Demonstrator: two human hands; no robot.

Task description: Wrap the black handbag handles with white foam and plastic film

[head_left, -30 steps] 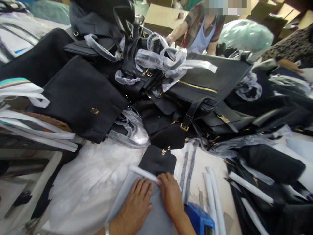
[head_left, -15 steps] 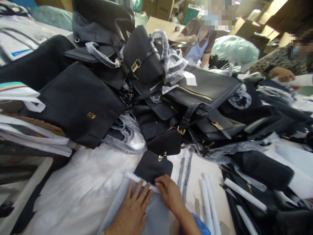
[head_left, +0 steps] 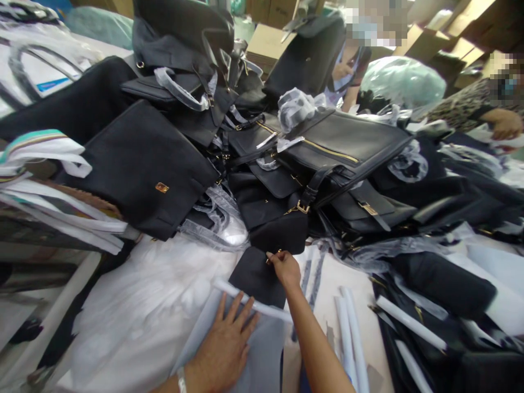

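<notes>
My left hand (head_left: pixel 226 345) lies flat with fingers spread on a grey sheet (head_left: pixel 267 349), its fingertips touching a white rolled tube (head_left: pixel 272 311) that crosses the sheet's top edge. Just beyond the tube is a black bag flap (head_left: pixel 252 273), partly covered by it. My right hand (head_left: pixel 287 269) reaches over the tube, thumb and fingers pinched on the small gold clasp (head_left: pixel 268 261) at the flap's far edge. The fingers hide most of the clasp.
Black handbags (head_left: pixel 139 164) are heaped across the far side. White tissue (head_left: pixel 151 295) spreads at left. More white tubes (head_left: pixel 347 327) lie to the right, near a dark pouch (head_left: pixel 446 284). Two people are behind the heap, one holding up a black bag (head_left: pixel 307 60).
My right hand has moved from the white tube forward to the clasp. My left hand stays flat. Across the heap, a black bag has been lifted by a person.
</notes>
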